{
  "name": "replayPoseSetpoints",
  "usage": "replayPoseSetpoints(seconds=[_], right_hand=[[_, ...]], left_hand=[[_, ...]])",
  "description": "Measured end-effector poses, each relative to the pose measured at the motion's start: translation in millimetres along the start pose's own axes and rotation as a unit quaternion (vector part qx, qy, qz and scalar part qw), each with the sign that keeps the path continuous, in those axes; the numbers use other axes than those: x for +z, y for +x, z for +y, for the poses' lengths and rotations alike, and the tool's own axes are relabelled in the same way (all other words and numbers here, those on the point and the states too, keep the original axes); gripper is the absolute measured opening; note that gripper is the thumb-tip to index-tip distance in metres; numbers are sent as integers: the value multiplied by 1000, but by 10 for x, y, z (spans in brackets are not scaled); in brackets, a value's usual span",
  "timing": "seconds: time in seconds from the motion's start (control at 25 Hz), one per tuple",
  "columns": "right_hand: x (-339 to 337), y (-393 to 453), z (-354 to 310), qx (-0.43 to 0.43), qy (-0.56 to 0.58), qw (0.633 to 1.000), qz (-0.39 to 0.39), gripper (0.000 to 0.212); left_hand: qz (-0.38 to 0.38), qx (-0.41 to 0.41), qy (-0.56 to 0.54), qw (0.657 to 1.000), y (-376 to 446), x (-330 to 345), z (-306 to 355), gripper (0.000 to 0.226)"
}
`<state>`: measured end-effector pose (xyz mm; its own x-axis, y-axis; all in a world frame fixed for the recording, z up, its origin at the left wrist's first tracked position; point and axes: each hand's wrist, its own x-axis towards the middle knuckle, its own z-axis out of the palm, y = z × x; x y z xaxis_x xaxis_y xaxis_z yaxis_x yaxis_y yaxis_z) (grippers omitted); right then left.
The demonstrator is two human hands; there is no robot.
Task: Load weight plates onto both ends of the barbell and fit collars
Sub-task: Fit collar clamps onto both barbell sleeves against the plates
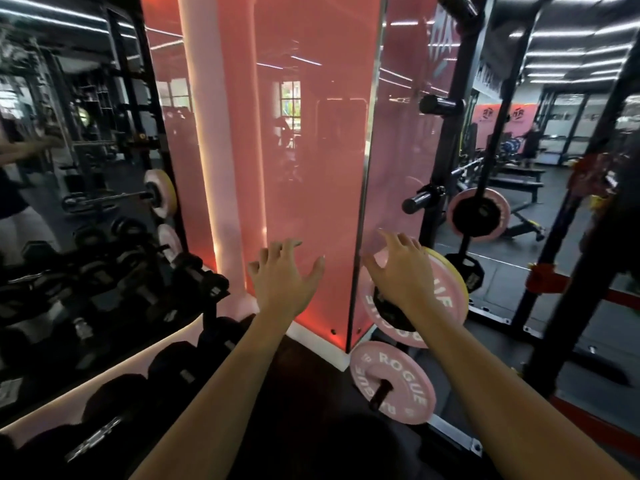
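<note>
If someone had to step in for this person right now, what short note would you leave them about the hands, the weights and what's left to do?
Left hand: open, fingers spread, in the air in front of the pink wall panel, holding nothing.
Right hand: open, reaching over the upper pink plate stored on the rack's peg; no grip yet.
A yellow plate sits behind it, and a lower pink plate hangs on the peg below.
A barbell end on the rack is bare. No collars are in view.
Done: nothing that shows here.
Left: lift off plates, load both ends, fit collars.

two hands (341, 271), three pink plates (391, 386)
</note>
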<state>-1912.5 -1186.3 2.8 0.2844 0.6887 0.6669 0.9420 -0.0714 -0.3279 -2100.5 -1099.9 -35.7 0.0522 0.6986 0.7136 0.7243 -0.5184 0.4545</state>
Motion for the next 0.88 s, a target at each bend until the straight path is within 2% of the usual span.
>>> replayPoseSetpoints(seconds=[0.24, 0.48, 0.68, 0.88], right_hand=[[236, 534, 846, 76, -37, 996, 29, 51], [534, 1260, 1709, 130, -34, 986, 96, 47], [970, 1838, 2207, 155, -26, 983, 98, 52], [1446, 2279, 2786, 180, -42, 977, 108, 52]], left_hand=[[-35, 75, -32, 996, 526, 1092, 466, 61], [-33, 55, -71, 995, 1324, 2154, 709, 67], [-38, 70, -107, 991, 1780, 2972, 844, 51], [-81, 67, -120, 987, 2192, 3865, 803, 51]])
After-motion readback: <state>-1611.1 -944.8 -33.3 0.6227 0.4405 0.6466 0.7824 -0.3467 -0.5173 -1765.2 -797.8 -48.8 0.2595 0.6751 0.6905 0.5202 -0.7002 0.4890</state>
